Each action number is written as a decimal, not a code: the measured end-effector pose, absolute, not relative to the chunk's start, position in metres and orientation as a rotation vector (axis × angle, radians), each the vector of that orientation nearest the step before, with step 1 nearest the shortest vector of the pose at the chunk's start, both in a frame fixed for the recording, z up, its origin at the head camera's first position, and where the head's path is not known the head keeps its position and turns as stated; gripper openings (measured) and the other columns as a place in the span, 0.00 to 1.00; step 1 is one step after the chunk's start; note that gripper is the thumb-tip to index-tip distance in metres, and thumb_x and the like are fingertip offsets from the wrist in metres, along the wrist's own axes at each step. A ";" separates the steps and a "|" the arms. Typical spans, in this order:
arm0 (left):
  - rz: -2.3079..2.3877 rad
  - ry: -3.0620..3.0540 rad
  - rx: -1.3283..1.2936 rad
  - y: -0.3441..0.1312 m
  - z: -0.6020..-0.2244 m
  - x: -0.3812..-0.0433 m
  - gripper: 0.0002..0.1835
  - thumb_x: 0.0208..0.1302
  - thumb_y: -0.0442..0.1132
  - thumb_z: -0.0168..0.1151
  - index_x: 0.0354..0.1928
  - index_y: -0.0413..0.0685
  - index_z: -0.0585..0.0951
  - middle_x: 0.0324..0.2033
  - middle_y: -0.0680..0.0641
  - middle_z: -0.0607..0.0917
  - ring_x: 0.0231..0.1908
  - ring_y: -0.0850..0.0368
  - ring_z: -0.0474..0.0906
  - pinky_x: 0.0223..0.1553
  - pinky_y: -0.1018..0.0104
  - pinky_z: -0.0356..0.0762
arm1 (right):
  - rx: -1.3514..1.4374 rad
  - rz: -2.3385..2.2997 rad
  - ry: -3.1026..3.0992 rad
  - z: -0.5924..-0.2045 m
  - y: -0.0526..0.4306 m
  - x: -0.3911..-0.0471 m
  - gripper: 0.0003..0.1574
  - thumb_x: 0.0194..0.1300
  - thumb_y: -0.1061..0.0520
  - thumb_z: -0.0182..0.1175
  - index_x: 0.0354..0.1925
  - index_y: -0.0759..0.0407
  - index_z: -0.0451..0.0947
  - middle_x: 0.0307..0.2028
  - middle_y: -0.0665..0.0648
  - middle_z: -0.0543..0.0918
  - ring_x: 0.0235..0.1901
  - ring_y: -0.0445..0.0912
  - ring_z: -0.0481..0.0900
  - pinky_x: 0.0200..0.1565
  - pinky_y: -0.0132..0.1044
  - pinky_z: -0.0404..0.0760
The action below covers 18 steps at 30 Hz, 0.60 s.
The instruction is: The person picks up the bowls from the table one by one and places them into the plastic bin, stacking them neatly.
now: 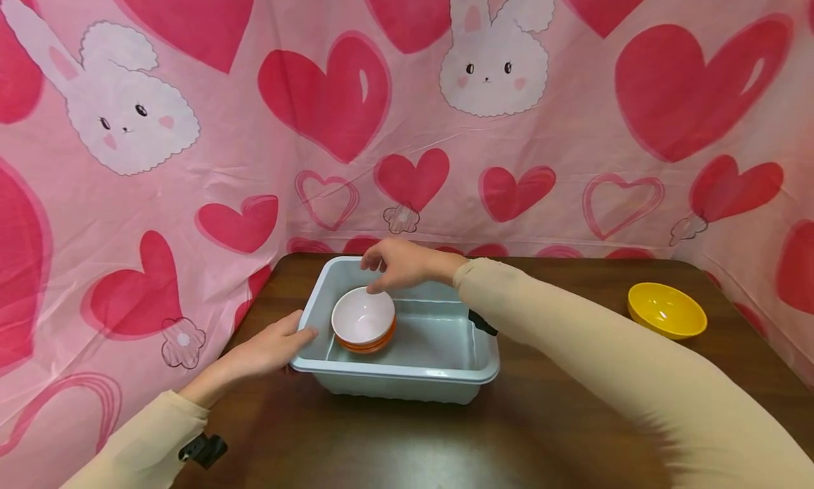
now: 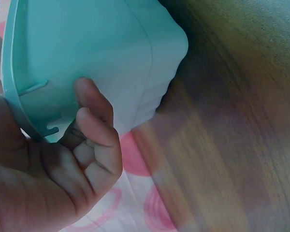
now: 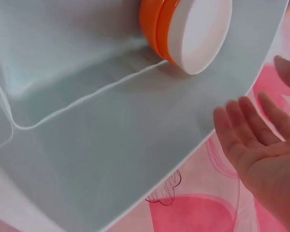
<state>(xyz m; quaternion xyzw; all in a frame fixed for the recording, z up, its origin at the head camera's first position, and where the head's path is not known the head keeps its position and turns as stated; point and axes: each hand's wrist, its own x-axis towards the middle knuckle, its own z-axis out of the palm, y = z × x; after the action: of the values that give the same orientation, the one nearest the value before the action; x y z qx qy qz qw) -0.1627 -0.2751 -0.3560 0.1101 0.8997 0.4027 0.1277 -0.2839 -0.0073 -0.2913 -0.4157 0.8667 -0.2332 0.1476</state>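
Note:
A grey-blue plastic basin point(image 1: 407, 372) stands on the table, and inside it at the left sits a stack of bowls point(image 1: 364, 318), orange outside and white inside. My left hand point(image 1: 273, 344) grips the basin's left rim, thumb over the top edge and fingers against the outer wall, as the left wrist view also shows point(image 2: 87, 159). Over the back of the basin, just above the stack, is my right hand point(image 1: 403, 264). In the right wrist view that hand point(image 3: 266, 150) has loosely extended fingers with nothing between them, apart from the bowls point(image 3: 198, 36).
A yellow bowl point(image 1: 666, 311) rests on the right side of the dark wooden table point(image 1: 559, 404). Pink cloth point(image 1: 407, 121) with hearts and rabbits hangs behind the table and along its left and right sides. A black strap point(image 1: 203, 449) is on the left sleeve.

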 end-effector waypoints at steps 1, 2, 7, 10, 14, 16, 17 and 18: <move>1.171 2.619 0.318 -0.275 -0.355 -0.162 0.23 0.78 0.36 0.53 0.66 0.27 0.67 0.36 0.41 0.82 0.26 0.52 0.79 0.23 0.50 0.83 | -1.184 -0.647 2.491 -0.291 -0.007 -0.284 0.28 0.67 0.56 0.69 0.62 0.66 0.81 0.56 0.61 0.85 0.57 0.54 0.80 0.59 0.39 0.79; 1.177 2.616 0.315 -0.274 -0.354 -0.162 0.23 0.77 0.36 0.54 0.67 0.27 0.67 0.37 0.41 0.82 0.26 0.51 0.79 0.24 0.49 0.83 | -1.165 -0.619 2.488 -0.292 -0.007 -0.285 0.27 0.67 0.57 0.69 0.62 0.66 0.81 0.55 0.62 0.85 0.55 0.53 0.80 0.57 0.39 0.80; 1.223 2.596 0.324 -0.274 -0.354 -0.160 0.23 0.77 0.36 0.54 0.65 0.26 0.67 0.34 0.42 0.82 0.24 0.50 0.79 0.24 0.47 0.83 | -1.093 -0.423 2.481 -0.302 -0.008 -0.285 0.14 0.67 0.59 0.66 0.48 0.66 0.85 0.34 0.54 0.82 0.35 0.43 0.75 0.41 0.31 0.76; 1.235 2.587 0.319 -0.274 -0.354 -0.160 0.23 0.77 0.36 0.54 0.65 0.26 0.67 0.34 0.43 0.82 0.24 0.50 0.79 0.24 0.47 0.83 | -1.087 -0.336 2.507 -0.309 -0.010 -0.285 0.07 0.66 0.62 0.63 0.30 0.62 0.77 0.22 0.49 0.66 0.25 0.42 0.62 0.29 0.32 0.63; 1.222 2.585 0.318 -0.275 -0.355 -0.161 0.24 0.78 0.36 0.53 0.67 0.27 0.67 0.35 0.42 0.82 0.24 0.50 0.79 0.24 0.49 0.83 | -1.049 -0.298 2.565 -0.313 -0.012 -0.283 0.19 0.65 0.67 0.60 0.21 0.56 0.66 0.18 0.48 0.60 0.20 0.42 0.57 0.25 0.34 0.58; 1.216 2.586 0.319 -0.275 -0.354 -0.161 0.23 0.78 0.36 0.53 0.67 0.27 0.67 0.35 0.42 0.82 0.24 0.50 0.79 0.23 0.49 0.83 | -1.009 -0.318 2.564 -0.314 -0.013 -0.282 0.20 0.66 0.68 0.59 0.20 0.55 0.68 0.17 0.48 0.65 0.19 0.41 0.62 0.24 0.32 0.63; 1.214 2.585 0.321 -0.274 -0.353 -0.161 0.24 0.78 0.36 0.53 0.67 0.27 0.66 0.35 0.41 0.82 0.24 0.50 0.79 0.23 0.50 0.83 | -0.987 -0.333 2.557 -0.314 -0.013 -0.282 0.20 0.67 0.67 0.59 0.20 0.55 0.69 0.16 0.49 0.67 0.18 0.42 0.65 0.24 0.32 0.66; 1.215 2.584 0.326 -0.274 -0.353 -0.161 0.24 0.78 0.36 0.53 0.67 0.27 0.66 0.35 0.41 0.82 0.24 0.50 0.79 0.23 0.49 0.83 | -0.963 -0.350 2.549 -0.314 -0.013 -0.281 0.20 0.69 0.67 0.59 0.20 0.56 0.71 0.17 0.50 0.70 0.18 0.42 0.69 0.24 0.31 0.70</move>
<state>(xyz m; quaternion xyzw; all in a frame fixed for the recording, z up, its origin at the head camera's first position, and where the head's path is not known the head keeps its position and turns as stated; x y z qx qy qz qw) -0.1607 -0.2743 -0.3527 0.1125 0.8912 0.4188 0.1333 -0.2810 -0.0127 -0.3142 -0.3437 0.9099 -0.1249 0.1961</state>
